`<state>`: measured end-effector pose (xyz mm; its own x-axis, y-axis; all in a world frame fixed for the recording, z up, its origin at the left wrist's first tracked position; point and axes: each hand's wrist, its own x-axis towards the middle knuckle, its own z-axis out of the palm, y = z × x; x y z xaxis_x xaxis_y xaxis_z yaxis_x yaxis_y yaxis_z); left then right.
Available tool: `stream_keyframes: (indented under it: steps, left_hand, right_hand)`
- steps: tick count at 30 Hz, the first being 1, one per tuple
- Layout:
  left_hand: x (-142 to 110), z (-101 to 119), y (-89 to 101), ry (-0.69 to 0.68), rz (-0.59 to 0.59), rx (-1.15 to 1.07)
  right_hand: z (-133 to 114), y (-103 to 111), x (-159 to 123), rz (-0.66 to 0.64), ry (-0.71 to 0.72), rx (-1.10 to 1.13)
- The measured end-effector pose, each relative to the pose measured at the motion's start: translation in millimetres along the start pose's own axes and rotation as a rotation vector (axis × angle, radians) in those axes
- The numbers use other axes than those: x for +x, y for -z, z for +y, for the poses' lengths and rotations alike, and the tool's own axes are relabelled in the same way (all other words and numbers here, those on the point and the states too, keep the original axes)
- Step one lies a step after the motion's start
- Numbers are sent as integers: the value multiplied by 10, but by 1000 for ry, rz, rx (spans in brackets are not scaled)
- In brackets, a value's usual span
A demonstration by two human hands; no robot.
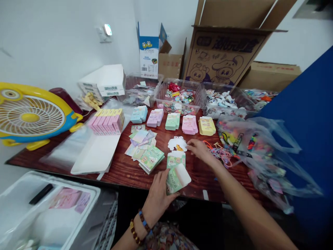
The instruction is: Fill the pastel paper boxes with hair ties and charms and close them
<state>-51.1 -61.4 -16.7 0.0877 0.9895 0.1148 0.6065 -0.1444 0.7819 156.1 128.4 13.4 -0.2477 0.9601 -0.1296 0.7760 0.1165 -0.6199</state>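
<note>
My left hand is wrapped round a small green printed box, tilted, with a pale flap at its upper right. Just beyond it, another green printed carton lies flat on the table. My right hand reaches in from the right, thumb and fingertips closed at the edge of some white cut-out stickers; one of them has an orange-brown figure. To the left lie loose printed cards and a stack of green cards.
Folded cartons in blue, purple, green, pink and yellow form a row. Behind them stand clear bins of small items. A plastic bag and colourful cords lie right. Left are pink boxes, a fan and a white tub.
</note>
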Motion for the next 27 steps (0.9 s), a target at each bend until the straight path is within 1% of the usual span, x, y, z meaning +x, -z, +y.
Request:
stream_keyframes:
  steps: [3, 5, 7, 11, 15, 17, 19, 21, 23, 25, 27]
  left_hand:
    - [-6, -14, -20, -9, 13, -7]
    - [-6, -14, -17, -11, 11, -4]
    - [-5, -11, -9, -8, 7, -5]
    - [4, 0, 3, -6, -2, -9]
    - [33, 25, 5, 3, 59, 2]
    - [62, 43, 15, 8, 82, 38]
    - [100, 62, 31, 8, 78, 91]
    - [137, 86, 48, -2, 56, 140]
    - [163, 121, 60, -30, 30, 175]
    - [173, 169, 67, -70, 0, 194]
    - [171, 225, 67, -106, -33, 201]
  right_hand:
    - [1, -145, 164, 103, -2, -56]
    - [1, -195, 194, 134, -22, -50]
    - [31, -203, 191, 143, -39, 0]
    - [125, -135, 150, 169, -49, 155]
    - [100, 33, -15, 174, -29, 310]
    - [14, 161, -190, 93, 17, 413]
    - [-105, 301, -405, -83, 92, 509]
    - [-225, 417, -609, -289, 142, 501]
    - [-322, 476, -754, -428, 171, 418]
    - [-388, 468, -824, -479, 205, 313]
    - [-443, 411, -842, -455, 233, 224]
